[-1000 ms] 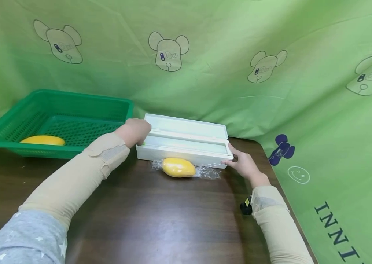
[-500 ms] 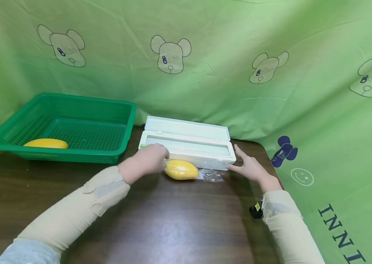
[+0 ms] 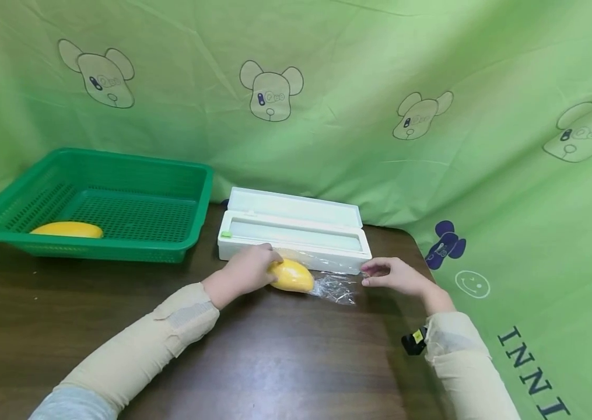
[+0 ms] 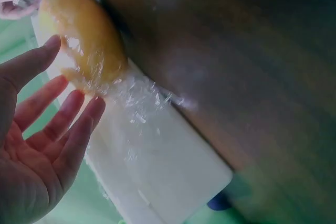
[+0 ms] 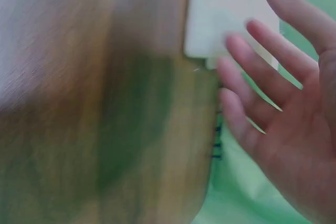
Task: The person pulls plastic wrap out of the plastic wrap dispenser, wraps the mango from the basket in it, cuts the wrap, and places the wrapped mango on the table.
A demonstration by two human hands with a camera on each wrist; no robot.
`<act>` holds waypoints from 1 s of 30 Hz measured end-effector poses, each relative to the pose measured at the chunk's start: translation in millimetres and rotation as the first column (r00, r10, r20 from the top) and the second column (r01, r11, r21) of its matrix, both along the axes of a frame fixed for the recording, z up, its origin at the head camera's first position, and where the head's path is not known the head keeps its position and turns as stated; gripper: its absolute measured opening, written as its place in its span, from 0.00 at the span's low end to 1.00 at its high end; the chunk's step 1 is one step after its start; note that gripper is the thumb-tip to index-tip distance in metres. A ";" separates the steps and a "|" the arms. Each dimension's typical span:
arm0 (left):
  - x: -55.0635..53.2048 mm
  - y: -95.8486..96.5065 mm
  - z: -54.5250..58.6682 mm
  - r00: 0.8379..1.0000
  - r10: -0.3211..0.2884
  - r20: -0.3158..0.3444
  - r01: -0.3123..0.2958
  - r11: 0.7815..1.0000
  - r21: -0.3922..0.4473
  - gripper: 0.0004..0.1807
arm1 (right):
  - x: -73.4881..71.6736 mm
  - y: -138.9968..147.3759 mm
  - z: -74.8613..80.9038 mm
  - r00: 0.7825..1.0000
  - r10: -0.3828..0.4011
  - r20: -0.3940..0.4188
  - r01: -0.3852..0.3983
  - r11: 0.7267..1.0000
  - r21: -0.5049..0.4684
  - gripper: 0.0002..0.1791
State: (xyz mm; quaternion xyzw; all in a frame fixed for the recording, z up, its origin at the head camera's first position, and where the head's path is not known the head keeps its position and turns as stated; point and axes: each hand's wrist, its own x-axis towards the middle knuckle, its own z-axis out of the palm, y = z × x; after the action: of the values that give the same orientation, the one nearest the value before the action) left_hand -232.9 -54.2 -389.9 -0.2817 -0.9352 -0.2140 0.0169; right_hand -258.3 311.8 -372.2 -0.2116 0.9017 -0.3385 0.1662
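Observation:
A yellow mango, partly covered in clear plastic wrap, lies on the table against the front of a white cling-film box. My left hand holds the mango's left end, which it hides in the head view. In the left wrist view, thumb and fingertips meet the wrapped mango, and crumpled film trails from it over the box. Beside the box's right end is my right hand, fingers apart. The right wrist view shows that hand spread, with no object in its palm.
A green plastic basket stands at the back left with another yellow mango in it. The box lid is raised towards the green curtain. A green slider sits at the box's left end.
My left hand has moved from the box's left end down to the mango, which now tilts slightly. The right hand has come off the box's right end, drawing a little towards me.

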 end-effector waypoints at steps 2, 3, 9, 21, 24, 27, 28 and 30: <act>-0.5 1.9 -3.3 0.999 0.002 -0.038 -0.003 1.000 -0.001 0.20 | -0.3 0.5 4.8 0.990 0.079 0.118 -0.073 0.996 -0.057 0.28; -0.9 2.8 -4.4 0.999 0.006 -0.050 -0.006 1.000 -0.003 0.21 | -0.7 -0.1 7.7 0.978 0.116 0.174 -0.102 0.991 -0.087 0.31; -2.0 5.9 -5.6 0.997 0.051 -0.063 -0.052 0.998 -0.020 0.24 | -1.2 -27.9 19.3 0.976 0.170 0.137 -0.165 0.985 -0.048 0.33; -1.6 11.7 -10.0 0.994 0.037 -0.104 -0.037 0.999 0.002 0.21 | 14.9 -105.7 4.0 0.771 0.244 -0.589 -0.052 0.945 0.323 0.08; -2.1 12.7 -11.3 0.993 0.040 -0.109 -0.042 0.999 -0.013 0.22 | 16.2 -105.9 1.6 0.762 0.253 -0.596 -0.068 0.947 0.314 0.06; -2.5 12.7 -12.6 0.993 0.048 -0.110 -0.050 0.998 -0.024 0.22 | 17.5 -108.7 -1.7 0.765 0.255 -0.592 -0.060 0.943 0.328 0.10; -2.6 12.7 -13.2 0.992 0.051 -0.111 -0.054 0.998 -0.024 0.22 | 17.6 -110.8 -3.1 0.755 0.257 -0.603 -0.053 0.940 0.336 0.12; -2.2 13.1 -13.6 0.992 0.059 -0.109 -0.062 0.998 -0.021 0.21 | 16.7 -115.9 -6.9 0.715 0.272 -0.644 -0.034 0.934 0.356 0.14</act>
State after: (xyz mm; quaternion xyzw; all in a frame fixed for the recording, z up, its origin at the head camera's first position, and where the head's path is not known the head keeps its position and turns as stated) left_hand -235.1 -41.0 -403.5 -0.2646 -0.9435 -0.1865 0.0705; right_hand -241.6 196.0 -379.1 -0.3666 0.9201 -0.0711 -0.1180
